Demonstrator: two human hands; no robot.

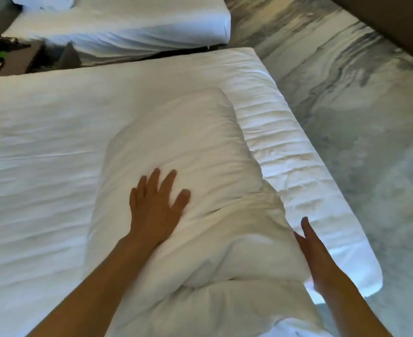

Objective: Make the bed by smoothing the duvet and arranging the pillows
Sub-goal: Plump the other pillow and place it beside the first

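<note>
Your left hand (pixel 155 207) presses flat, fingers spread, on top of the white pillow (pixel 183 190); your right hand (pixel 310 242), fingers straight, touches the pillow's side, gripping nothing.

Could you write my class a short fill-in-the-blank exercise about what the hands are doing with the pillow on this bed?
1. The left hand lies flat on top of the ____.
2. The right hand touches the pillow's ____ side.
3. The pillow lies on a bed covered in ____ linen.
4. A second bed stands across a ____ gap.

Missing words: pillow; right; white; narrow
</note>
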